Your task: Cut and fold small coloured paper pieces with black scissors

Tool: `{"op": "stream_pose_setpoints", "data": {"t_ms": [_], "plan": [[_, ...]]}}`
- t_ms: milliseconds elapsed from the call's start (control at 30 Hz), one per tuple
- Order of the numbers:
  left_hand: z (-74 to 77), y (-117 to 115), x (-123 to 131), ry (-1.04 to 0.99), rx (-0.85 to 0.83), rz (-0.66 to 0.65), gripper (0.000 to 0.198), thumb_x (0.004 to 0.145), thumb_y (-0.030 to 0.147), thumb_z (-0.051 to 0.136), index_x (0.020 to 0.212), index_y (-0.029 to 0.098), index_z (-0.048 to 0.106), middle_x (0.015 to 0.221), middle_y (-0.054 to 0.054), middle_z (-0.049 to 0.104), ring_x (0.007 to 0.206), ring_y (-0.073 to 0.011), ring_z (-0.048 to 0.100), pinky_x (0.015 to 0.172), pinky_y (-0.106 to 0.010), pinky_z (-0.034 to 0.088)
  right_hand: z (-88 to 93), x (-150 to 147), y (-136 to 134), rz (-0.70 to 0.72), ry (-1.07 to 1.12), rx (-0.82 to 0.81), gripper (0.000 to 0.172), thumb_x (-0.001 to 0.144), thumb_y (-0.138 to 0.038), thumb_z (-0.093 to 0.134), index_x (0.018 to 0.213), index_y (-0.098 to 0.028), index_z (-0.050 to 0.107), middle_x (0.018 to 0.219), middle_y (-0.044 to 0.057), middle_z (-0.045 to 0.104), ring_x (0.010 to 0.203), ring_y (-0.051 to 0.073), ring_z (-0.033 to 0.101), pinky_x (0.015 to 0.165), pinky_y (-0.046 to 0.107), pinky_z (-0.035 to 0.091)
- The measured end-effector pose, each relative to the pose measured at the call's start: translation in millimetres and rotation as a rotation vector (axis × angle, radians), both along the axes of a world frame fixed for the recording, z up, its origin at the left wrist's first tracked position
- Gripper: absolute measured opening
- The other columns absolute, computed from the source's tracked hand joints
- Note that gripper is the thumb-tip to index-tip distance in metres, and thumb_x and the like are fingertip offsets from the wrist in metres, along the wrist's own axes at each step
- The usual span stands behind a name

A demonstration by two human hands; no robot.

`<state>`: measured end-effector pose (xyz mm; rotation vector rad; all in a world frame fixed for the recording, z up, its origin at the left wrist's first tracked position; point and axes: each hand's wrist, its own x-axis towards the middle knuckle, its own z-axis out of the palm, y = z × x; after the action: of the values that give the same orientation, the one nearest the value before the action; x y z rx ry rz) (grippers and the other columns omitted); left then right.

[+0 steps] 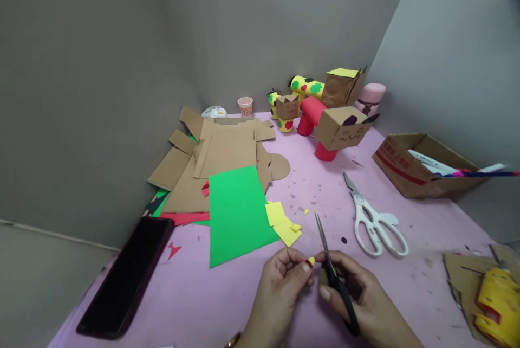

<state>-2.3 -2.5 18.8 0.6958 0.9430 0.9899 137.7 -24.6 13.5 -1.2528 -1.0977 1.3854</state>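
Desk (184, 299) has a lilac cover. Left edge runs diagonally past the phone (125, 277); right edge slants past the cardboard box (400, 166). Room to move: stretch between phone and left hand (280, 283), plus the stretch between right hand (359, 285) and the yellow tool (499, 302) at lower right. Ahead is tighter: green sheet (239, 223) and yellow paper pieces (280, 217) lie just beyond the left hand, pieces overlapping the sheet's right side. White scissors (369, 223) lie beyond the right hand, tips pointing away. Cardboard pile (227, 147) takes up the far left, partly under the green sheet.

Writing: red print and a red band on the box side, too small to read. Lettering on a white marker (430, 161) in the box, same problem. Red figure (312, 112) has a face drawn on its cardboard head.

Hands: close together, low centre. Left fingers pinch a small yellow scrap (312, 261) between thumb and index, in front of the right hand's fingertips. Right fingers are wrapped round the black-handled scissors (337, 283), blades pointing up and away, nearly together.
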Motion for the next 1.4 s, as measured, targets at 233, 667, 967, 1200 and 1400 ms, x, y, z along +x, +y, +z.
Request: {"op": "stream_pose_setpoints", "data": {"t_ms": [233, 667, 967, 1200, 1400], "plan": [[-0.8, 1, -3, 0.054, 0.015, 0.029, 0.024, 0.070, 0.034, 0.072, 0.066, 0.015, 0.057, 0.058, 0.003, 0.055, 0.057, -0.0111, 0.047, 0.059, -0.023, 0.034, -4.3, 2, -1, -0.004, -0.026, 0.018, 0.025, 0.068, -0.027, 0.073, 0.093, -0.024, 0.070, 0.057, -0.004, 0.054, 0.051, 0.014, 0.045, 0.047, 0.024, 0.035], [-9.2, 9, 0, 0.164, 0.043, 0.021, 0.029, 0.065, 0.040, 0.073, 0.065, 0.015, 0.059, 0.055, 0.002, 0.057, 0.054, -0.0117, 0.048, 0.056, -0.023, 0.036, 5.6, 3, 6, -0.250, 0.102, -0.019, 0.033, 0.065, -0.034, 0.080, 0.094, -0.025, 0.066, 0.060, -0.004, 0.061, 0.054, 0.013, 0.051, 0.049, 0.020, 0.041], [-5.6, 8, 0, 0.204, 0.012, 0.001, 0.026, 0.062, 0.037, 0.073, 0.061, 0.015, 0.060, 0.052, 0.002, 0.057, 0.049, -0.0110, 0.047, 0.053, -0.023, 0.034, 5.1, -2, 10, -0.232, 0.138, -0.020, 0.035, 0.061, -0.034, 0.082, 0.090, -0.023, 0.065, 0.059, -0.005, 0.058, 0.054, 0.014, 0.053, 0.051, 0.022, 0.043], [-1.5, 2, 5, 0.240, 0.004, -0.128, 0.027, 0.063, 0.038, 0.071, 0.057, 0.015, 0.059, 0.051, 0.001, 0.056, 0.050, -0.0118, 0.047, 0.053, -0.025, 0.035, 0.6, 4, 9, -0.139, 0.135, -0.009, 0.030, 0.067, -0.029, 0.080, 0.092, -0.023, 0.064, 0.062, -0.005, 0.059, 0.057, 0.014, 0.054, 0.054, 0.022, 0.044], [-4.6, 1, 5, 0.166, 0.028, -0.153, 0.037, 0.069, 0.051, 0.065, 0.063, 0.015, 0.059, 0.059, -0.002, 0.060, 0.051, -0.0118, 0.048, 0.055, -0.025, 0.037, 0.4, 10, 11, -0.097, 0.196, -0.092, 0.032, 0.067, -0.030, 0.080, 0.092, -0.023, 0.061, 0.060, -0.006, 0.056, 0.054, 0.011, 0.047, 0.050, 0.019, 0.037]]}}
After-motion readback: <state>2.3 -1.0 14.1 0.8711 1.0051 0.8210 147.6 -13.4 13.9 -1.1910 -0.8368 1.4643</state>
